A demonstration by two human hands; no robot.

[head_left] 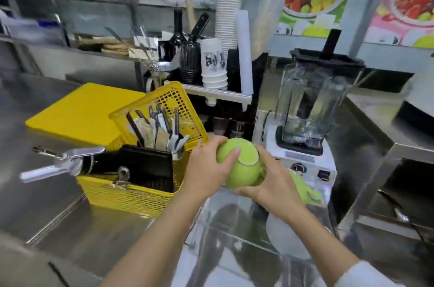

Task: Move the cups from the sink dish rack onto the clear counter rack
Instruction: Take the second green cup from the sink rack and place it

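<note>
A lime-green cup [242,167] is held upside down, its base ring facing up, above a clear plastic rack [225,223] on the steel counter. My left hand [206,167] grips its left side with the thumb across the top. My right hand [272,181] holds its right side and underside, near the handle. Another green cup [303,189] lies on the clear rack just right of my right hand, partly hidden. A white dish [284,237] rests on the rack under my right forearm.
A yellow mesh basket [131,190] with cutlery, a black holder and metal scoops stands left of the cup. A yellow cutting board [77,110] lies behind it. A blender [312,108] on a white base stands right. Stacked paper cups [215,66] fill the back shelf.
</note>
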